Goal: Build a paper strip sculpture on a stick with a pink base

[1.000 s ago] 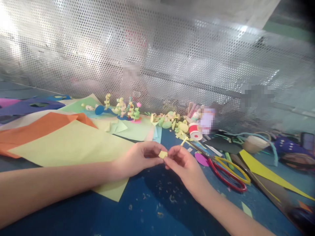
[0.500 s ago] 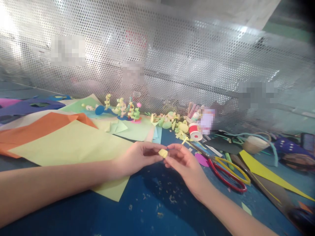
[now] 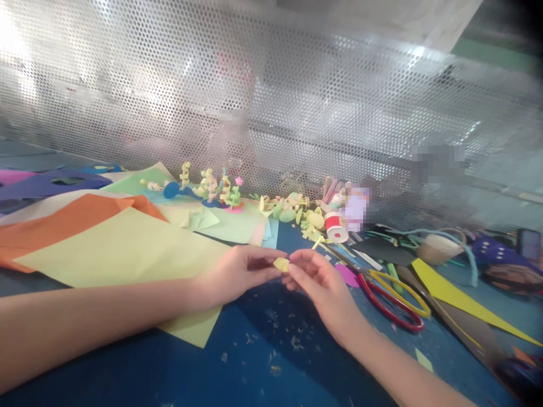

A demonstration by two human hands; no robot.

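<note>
Small held piece [image 3: 280,265] plain pale yellow, close to the big front sheet [image 3: 127,249]; folded sheet [image 3: 78,215] behind solid orange, tabletop [image 3: 169,373] dark blue with pale specks. Scissor handles [image 3: 412,327] red and yellow, spool [image 3: 336,223] white with red band, flat disc [image 3: 348,276] magenta, pointed strip [image 3: 462,299] bright yellow, far-right bundle [image 3: 492,249] purple with white spots. Screen [image 3: 169,85] silver-grey, all-over dotted hole pattern; little star [image 3: 239,181] pink, upright disc [image 3: 171,190] blue.

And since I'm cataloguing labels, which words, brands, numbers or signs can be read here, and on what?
None can be read.
Red-and-white spool: no readable lettering.
Pale lilac item beside the spool: pixelated, unreadable.
Perforated screen: whatever shows through is too blurred.
</note>
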